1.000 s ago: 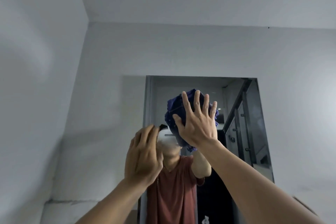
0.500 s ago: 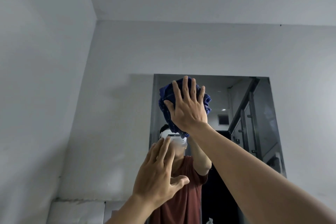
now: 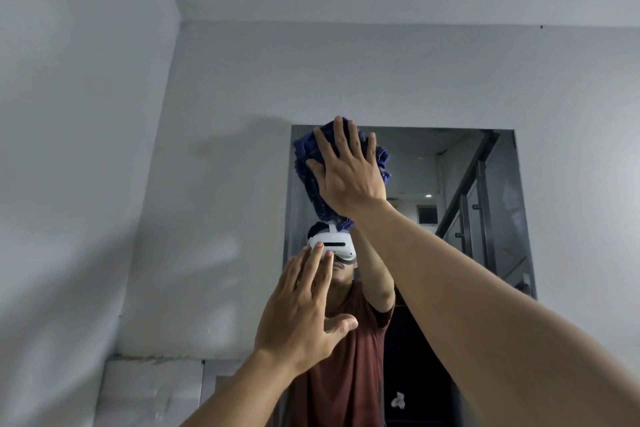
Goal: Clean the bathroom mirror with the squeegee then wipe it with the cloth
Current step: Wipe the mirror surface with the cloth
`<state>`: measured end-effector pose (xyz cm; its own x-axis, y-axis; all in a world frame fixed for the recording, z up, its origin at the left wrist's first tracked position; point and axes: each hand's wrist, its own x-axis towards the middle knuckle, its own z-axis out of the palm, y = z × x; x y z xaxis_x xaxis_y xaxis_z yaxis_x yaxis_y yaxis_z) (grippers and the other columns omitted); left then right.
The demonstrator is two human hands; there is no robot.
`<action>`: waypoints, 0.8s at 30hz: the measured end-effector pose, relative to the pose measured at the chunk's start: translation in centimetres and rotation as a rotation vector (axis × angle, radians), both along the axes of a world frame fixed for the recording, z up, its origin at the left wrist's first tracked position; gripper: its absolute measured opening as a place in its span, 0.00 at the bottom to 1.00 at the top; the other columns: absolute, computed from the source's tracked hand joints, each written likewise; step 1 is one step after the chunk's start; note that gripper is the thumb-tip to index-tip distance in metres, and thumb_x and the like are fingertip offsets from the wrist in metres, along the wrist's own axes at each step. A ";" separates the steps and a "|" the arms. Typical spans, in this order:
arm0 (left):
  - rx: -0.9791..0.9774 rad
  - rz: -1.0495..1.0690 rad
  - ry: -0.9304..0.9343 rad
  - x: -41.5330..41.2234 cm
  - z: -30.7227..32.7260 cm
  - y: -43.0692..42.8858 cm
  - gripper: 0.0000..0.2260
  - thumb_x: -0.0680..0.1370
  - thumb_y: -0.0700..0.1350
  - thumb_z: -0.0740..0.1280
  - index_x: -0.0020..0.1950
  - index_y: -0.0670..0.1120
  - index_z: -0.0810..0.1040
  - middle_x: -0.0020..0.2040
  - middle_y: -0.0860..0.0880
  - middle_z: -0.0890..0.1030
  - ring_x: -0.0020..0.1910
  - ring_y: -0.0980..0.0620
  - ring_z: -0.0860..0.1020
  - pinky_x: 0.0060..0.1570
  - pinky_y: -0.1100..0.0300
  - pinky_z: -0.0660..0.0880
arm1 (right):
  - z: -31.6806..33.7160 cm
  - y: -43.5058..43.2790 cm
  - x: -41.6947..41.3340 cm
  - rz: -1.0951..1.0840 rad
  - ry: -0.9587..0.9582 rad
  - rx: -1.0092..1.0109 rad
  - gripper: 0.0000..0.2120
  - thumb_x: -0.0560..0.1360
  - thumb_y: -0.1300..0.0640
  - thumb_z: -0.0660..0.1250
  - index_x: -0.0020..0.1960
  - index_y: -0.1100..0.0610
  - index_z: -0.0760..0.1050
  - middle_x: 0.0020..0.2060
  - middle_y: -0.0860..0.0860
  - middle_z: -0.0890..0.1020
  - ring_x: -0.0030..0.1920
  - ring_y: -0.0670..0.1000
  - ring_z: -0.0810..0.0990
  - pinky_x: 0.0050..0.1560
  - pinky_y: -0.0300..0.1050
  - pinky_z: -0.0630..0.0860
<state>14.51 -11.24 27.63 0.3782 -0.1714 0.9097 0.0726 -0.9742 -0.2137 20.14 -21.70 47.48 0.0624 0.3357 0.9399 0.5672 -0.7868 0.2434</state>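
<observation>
The bathroom mirror (image 3: 460, 184) is a tall rectangle set in the grey wall. My right hand (image 3: 348, 172) presses a bunched blue cloth (image 3: 306, 166) flat against the mirror's top left corner, fingers spread over it. My left hand (image 3: 303, 314) is raised lower down in front of the mirror's left side, fingers apart and holding nothing. I cannot tell whether it touches the glass. The squeegee is out of view.
The mirror reflects a person in a red shirt with a white headset, a dark doorway and a stair railing (image 3: 478, 198). Grey walls meet in a corner on the left (image 3: 173, 114). A pale ledge (image 3: 152, 388) sits at the lower left.
My right hand has slid the cloth upward and leftward to the mirror's top left corner. My left hand dropped lower and opened its fingers. The view tilted up.
</observation>
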 end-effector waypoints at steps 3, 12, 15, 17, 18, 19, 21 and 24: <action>-0.017 -0.006 0.004 0.0 0.1 0.0 0.47 0.73 0.73 0.59 0.80 0.42 0.58 0.81 0.43 0.58 0.79 0.45 0.58 0.79 0.53 0.54 | -0.2 -3.0 0.9 0.002 0.025 0.052 0.29 0.84 0.42 0.46 0.82 0.53 0.51 0.82 0.58 0.49 0.81 0.60 0.43 0.79 0.65 0.41; -0.033 -0.027 0.016 -0.1 0.4 0.0 0.46 0.72 0.72 0.62 0.81 0.46 0.56 0.81 0.44 0.58 0.79 0.43 0.58 0.74 0.52 0.57 | 0.5 -12.2 3.6 0.011 0.094 0.232 0.27 0.84 0.42 0.47 0.80 0.53 0.56 0.82 0.60 0.48 0.81 0.60 0.45 0.79 0.64 0.41; -0.035 -0.032 0.016 -0.2 0.4 0.0 0.45 0.72 0.71 0.63 0.81 0.46 0.57 0.80 0.44 0.59 0.79 0.44 0.58 0.74 0.53 0.56 | 1.0 -14.8 4.6 -0.010 0.141 0.303 0.28 0.85 0.41 0.46 0.81 0.52 0.53 0.82 0.59 0.47 0.81 0.59 0.44 0.79 0.63 0.41; -0.040 -0.033 0.016 -0.2 0.4 0.0 0.46 0.72 0.71 0.63 0.81 0.46 0.58 0.80 0.45 0.59 0.79 0.44 0.57 0.74 0.54 0.56 | 1.1 -16.4 5.2 -0.018 0.162 0.334 0.29 0.84 0.41 0.46 0.82 0.50 0.51 0.82 0.58 0.46 0.81 0.58 0.43 0.79 0.62 0.41; -0.040 -0.034 0.019 -0.2 0.4 -0.1 0.46 0.71 0.70 0.64 0.81 0.46 0.57 0.80 0.45 0.58 0.79 0.45 0.57 0.74 0.54 0.56 | 1.0 -17.2 5.4 -0.019 0.170 0.349 0.29 0.84 0.41 0.45 0.82 0.50 0.51 0.82 0.58 0.47 0.81 0.57 0.43 0.80 0.61 0.41; -0.039 -0.037 0.020 -0.1 0.3 -0.1 0.46 0.71 0.70 0.64 0.81 0.45 0.57 0.80 0.44 0.59 0.79 0.45 0.57 0.74 0.54 0.56 | 0.8 -17.8 5.6 -0.019 0.174 0.366 0.28 0.84 0.41 0.45 0.82 0.50 0.51 0.82 0.58 0.47 0.82 0.57 0.44 0.80 0.60 0.41; -0.029 -0.046 0.021 0.0 0.3 -0.1 0.46 0.71 0.69 0.65 0.81 0.45 0.58 0.80 0.43 0.59 0.79 0.45 0.57 0.75 0.53 0.57 | -0.4 -18.7 6.0 -0.005 0.174 0.411 0.29 0.84 0.42 0.46 0.81 0.53 0.52 0.82 0.57 0.49 0.82 0.57 0.45 0.80 0.59 0.42; -0.010 -0.042 0.000 0.1 0.1 -0.1 0.45 0.72 0.69 0.65 0.80 0.44 0.60 0.80 0.42 0.60 0.79 0.44 0.57 0.76 0.50 0.59 | -3.4 -19.3 6.3 0.033 0.162 0.502 0.28 0.84 0.42 0.49 0.80 0.55 0.55 0.81 0.59 0.51 0.81 0.58 0.49 0.80 0.60 0.45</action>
